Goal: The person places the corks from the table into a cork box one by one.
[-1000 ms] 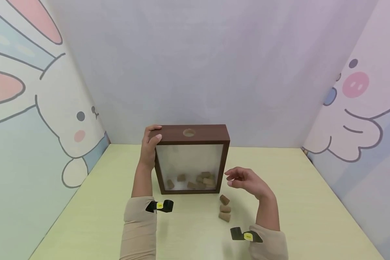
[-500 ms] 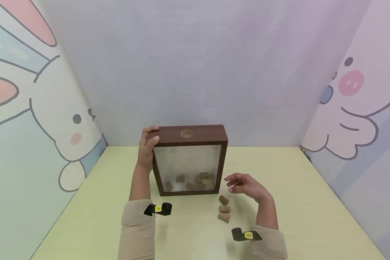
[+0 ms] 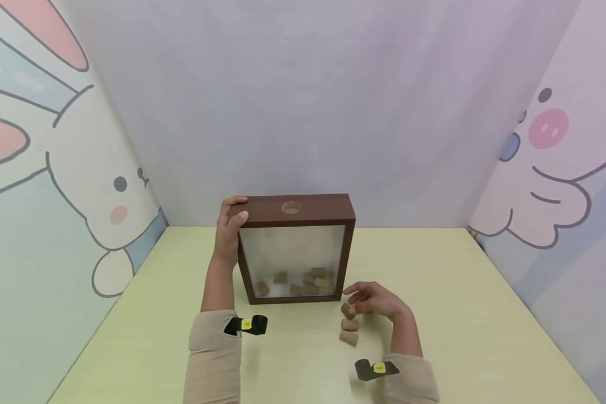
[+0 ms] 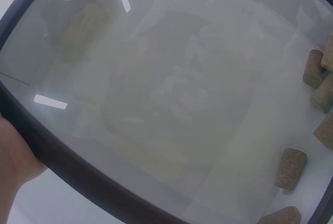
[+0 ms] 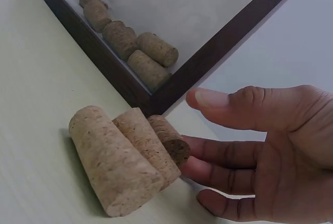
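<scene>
A dark brown wooden shadow box point(image 3: 323, 209) with a clear front stands upright on the table, a round hole point(image 3: 291, 207) in its top. My left hand point(image 3: 227, 240) grips its upper left corner, thumb at the front edge. Several corks point(image 5: 156, 49) lie inside along the bottom. Outside, by the lower right corner, three corks lie in a row. My right hand point(image 3: 379, 301) is at the farthest cork point(image 5: 169, 140), fingertips right by it and thumb spread apart above. The middle cork point(image 5: 148, 146) and the nearest cork point(image 5: 112, 161) lie beside it.
The pale yellow-green table point(image 3: 146, 336) extends around the box. A grey-white wall point(image 3: 303, 112) rises behind it. Side panels carry a cartoon rabbit point(image 3: 91, 185) on the left and a pink-snouted figure point(image 3: 555, 168) on the right.
My right hand has come down and slightly left, from beside the box to the farthest loose cork. The left hand keeps its grip on the box.
</scene>
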Available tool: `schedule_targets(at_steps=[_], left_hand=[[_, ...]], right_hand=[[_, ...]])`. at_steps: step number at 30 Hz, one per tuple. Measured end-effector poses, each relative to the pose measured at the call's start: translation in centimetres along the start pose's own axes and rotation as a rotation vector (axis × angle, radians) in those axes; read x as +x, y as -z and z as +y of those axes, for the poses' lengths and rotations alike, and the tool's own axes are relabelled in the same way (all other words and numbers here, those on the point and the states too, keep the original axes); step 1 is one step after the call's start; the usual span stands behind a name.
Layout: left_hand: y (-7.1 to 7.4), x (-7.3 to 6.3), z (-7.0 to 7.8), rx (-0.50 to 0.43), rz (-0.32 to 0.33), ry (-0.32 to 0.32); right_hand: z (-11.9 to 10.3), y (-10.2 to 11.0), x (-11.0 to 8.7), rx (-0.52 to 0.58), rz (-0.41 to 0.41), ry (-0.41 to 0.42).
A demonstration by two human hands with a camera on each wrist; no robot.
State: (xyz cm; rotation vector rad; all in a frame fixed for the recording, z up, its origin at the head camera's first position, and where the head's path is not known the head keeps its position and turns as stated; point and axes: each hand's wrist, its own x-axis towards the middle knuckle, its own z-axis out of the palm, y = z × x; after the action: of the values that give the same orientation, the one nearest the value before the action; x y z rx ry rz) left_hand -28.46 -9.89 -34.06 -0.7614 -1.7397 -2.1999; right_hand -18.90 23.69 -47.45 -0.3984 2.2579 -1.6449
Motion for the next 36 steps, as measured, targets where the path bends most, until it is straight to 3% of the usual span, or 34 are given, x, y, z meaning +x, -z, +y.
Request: schedule_targets(at_steps=[19, 26, 36], left_hand=[[0.0, -0.1, 0.0, 0.003, -0.008, -0.013], [0.1, -0.1, -0.1, 0.003, -0.008, -0.010], [0.0, -0.1, 0.0, 0.012, -0.005, -0.004]], right_hand=[[0.5, -0.7, 1.0, -0.154, 0.007, -0.023], [0.0, -0.6, 0.7, -0.153, 0.003, -0.004], [-1.3, 0.0, -0.2, -0.070, -0.001, 0.036]])
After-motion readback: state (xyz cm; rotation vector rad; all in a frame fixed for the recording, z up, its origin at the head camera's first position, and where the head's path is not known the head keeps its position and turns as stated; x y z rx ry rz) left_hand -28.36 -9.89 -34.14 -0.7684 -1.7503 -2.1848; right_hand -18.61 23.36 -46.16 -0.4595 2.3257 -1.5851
